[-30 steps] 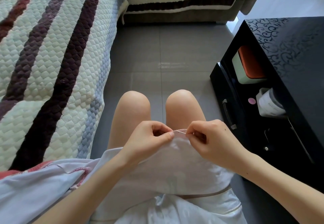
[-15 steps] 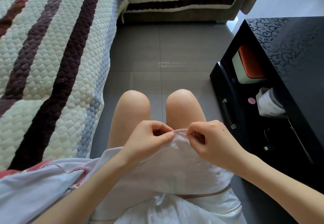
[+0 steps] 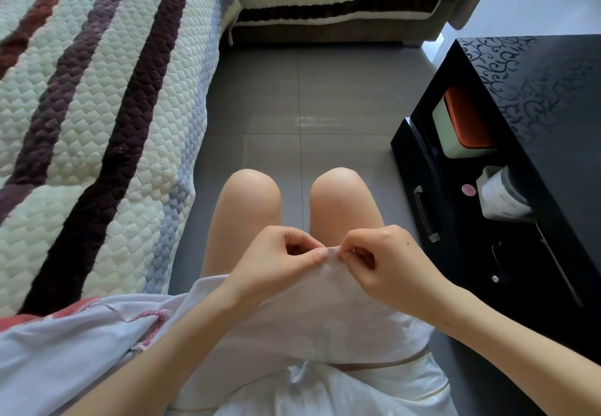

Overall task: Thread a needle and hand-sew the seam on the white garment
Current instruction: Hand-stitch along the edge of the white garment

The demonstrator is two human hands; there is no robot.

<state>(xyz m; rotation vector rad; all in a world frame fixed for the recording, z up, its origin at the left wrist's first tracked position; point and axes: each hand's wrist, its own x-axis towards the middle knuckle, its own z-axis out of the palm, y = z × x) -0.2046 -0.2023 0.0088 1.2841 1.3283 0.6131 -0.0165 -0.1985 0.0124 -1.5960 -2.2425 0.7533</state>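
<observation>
Grey floor [image 3: 325,100]; left hand [image 3: 276,262], right hand [image 3: 393,269] pinching white garment [image 3: 325,314] edge

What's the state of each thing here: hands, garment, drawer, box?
left hand: pinches the garment's seam edge.
right hand: fingers pinch the same edge; needle too small to confirm.
white garment: draped over the lap, edge lifted between both hands.
black drawer: pulled open.
orange-lidded box: lid on.

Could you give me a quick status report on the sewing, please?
Left hand pinches white garment edge. Right hand pinches same edge; needle too small to see. Nothing blocking the hands.
</observation>
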